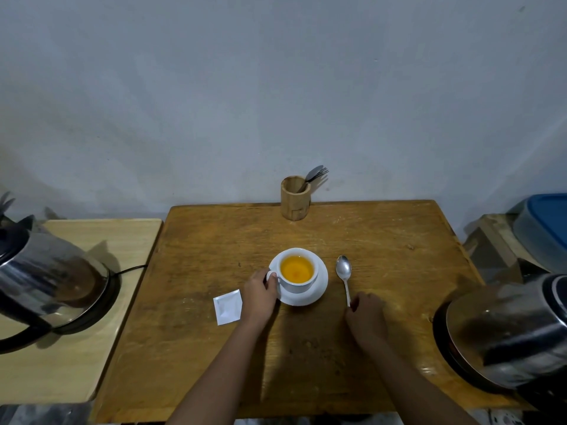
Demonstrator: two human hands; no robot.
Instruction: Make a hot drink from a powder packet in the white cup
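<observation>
A white cup (299, 285) full of orange liquid stands on a white saucer (319, 288) in the middle of the wooden table (383, 240). My left hand (259, 297) grips the cup's handle from the left. A metal spoon (343, 271) lies flat on the table right of the saucer, bowl pointing away. My right hand (366, 317) pinches the near end of the spoon's handle. A white powder packet (227, 306) lies flat on the table just left of my left hand.
A wooden holder (295, 199) with cutlery stands at the table's back edge. One steel kettle (46, 277) sits on a base on the pale side table at left. Another steel kettle (506, 335) stands at the table's right edge. A blue-lidded container (543, 225) is at far right.
</observation>
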